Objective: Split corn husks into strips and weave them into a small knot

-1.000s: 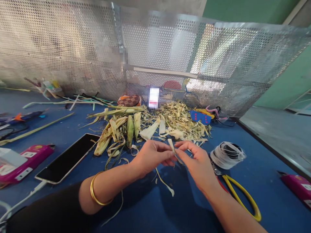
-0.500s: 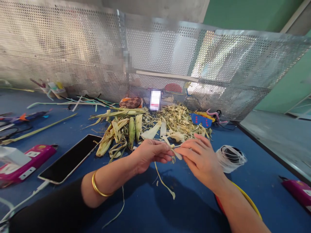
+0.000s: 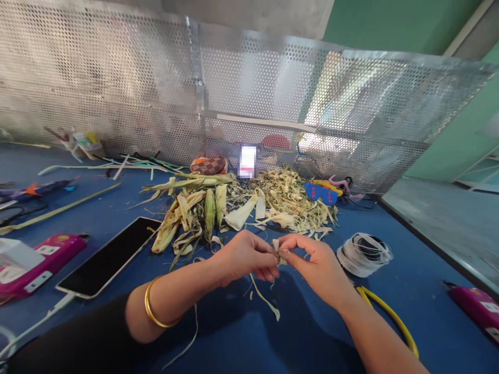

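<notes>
Both hands work close together over the blue table [image 3: 413, 280], mid-frame. Left hand [image 3: 245, 254] has its fingers closed in a pinch, thumb on top, gripping a small pale corn husk piece [image 3: 276, 244]. Right hand [image 3: 317, 262] comes in from the other side, thumb and index drawn together on the same piece; the hands touch or nearly so. The piece is held up off the table, mostly hidden by fingers, a short tab poking up and a bit showing below; can't tell how it's folded.

Thin curled husk strip [image 3: 268, 305] just below left hand; can't tell if it joins the held piece. Gold bangle [image 3: 150, 306] on left forearm, black sleeve [image 3: 78, 332] behind it.

Beyond the hands: long dried corn husks [image 3: 220, 205] on the left, heap of shredded husk [image 3: 296, 202] on the right. Blue piece with red dots [image 3: 322, 193] at the heap's right edge. Brown checkered pouch [image 3: 208, 166] behind the husks, near a blurred bright screen [image 3: 248, 161].

Left side: smartphone [image 3: 109, 259], screen dark, white cable [image 3: 50, 313] at its near end; magenta power strip [image 3: 54, 257] beside it. Right side: white cord coil [image 3: 364, 254] near right hand, yellow handle [image 3: 393, 317] partly behind right forearm. Perforated metal panel [image 3: 257, 78] at back.
</notes>
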The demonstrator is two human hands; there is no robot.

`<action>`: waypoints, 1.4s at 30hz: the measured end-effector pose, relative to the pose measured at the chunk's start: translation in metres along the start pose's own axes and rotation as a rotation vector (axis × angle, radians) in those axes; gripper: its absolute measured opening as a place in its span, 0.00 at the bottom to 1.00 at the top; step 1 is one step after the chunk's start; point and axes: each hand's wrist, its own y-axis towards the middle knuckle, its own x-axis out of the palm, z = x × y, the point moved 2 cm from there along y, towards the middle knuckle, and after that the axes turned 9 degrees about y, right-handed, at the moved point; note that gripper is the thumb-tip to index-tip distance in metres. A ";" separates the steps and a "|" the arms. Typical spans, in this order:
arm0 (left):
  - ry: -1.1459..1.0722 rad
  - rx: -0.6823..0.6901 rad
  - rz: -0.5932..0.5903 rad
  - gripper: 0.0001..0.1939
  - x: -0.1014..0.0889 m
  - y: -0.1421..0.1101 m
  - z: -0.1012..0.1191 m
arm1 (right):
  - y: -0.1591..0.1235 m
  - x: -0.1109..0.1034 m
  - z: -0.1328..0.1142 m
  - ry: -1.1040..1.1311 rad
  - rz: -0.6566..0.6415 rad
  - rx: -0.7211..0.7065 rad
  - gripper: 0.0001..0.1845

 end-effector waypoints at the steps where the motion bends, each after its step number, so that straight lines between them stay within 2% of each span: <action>1: 0.004 -0.005 -0.022 0.05 0.000 0.000 0.000 | 0.000 0.001 0.000 0.034 -0.011 0.030 0.07; 4: -0.005 -0.041 -0.072 0.05 0.001 0.000 0.000 | 0.001 0.002 0.001 0.093 0.005 0.070 0.03; 6: -0.010 -0.058 -0.074 0.05 0.001 0.000 0.000 | 0.001 0.003 0.002 0.134 0.022 0.085 0.07; 8: -0.008 -0.060 -0.026 0.06 0.000 0.001 -0.001 | 0.001 0.005 0.005 0.183 0.062 0.095 0.11; 13: -0.041 -0.011 0.215 0.08 -0.001 0.003 -0.005 | -0.001 0.015 0.014 0.203 0.297 0.087 0.09; 18: -0.250 -0.039 0.227 0.09 0.008 0.003 -0.007 | -0.003 0.024 0.021 0.162 0.350 0.086 0.08; 21: -0.298 -0.063 0.277 0.09 0.010 0.003 -0.006 | -0.004 0.025 0.021 0.114 0.363 0.049 0.08; 25: -0.338 0.025 0.326 0.08 0.011 0.001 -0.004 | -0.005 0.026 0.021 0.142 0.362 0.060 0.08; 29: -0.365 0.081 0.329 0.05 0.012 -0.001 -0.004 | -0.002 0.028 0.021 0.279 0.384 0.129 0.11; 33: -0.454 0.067 0.258 0.08 0.013 -0.001 -0.005 | 0.000 0.030 0.020 0.420 0.411 0.190 0.14; 42: -0.435 0.011 0.227 0.10 0.012 0.000 -0.008 | 0.000 0.031 0.021 0.487 0.428 0.185 0.13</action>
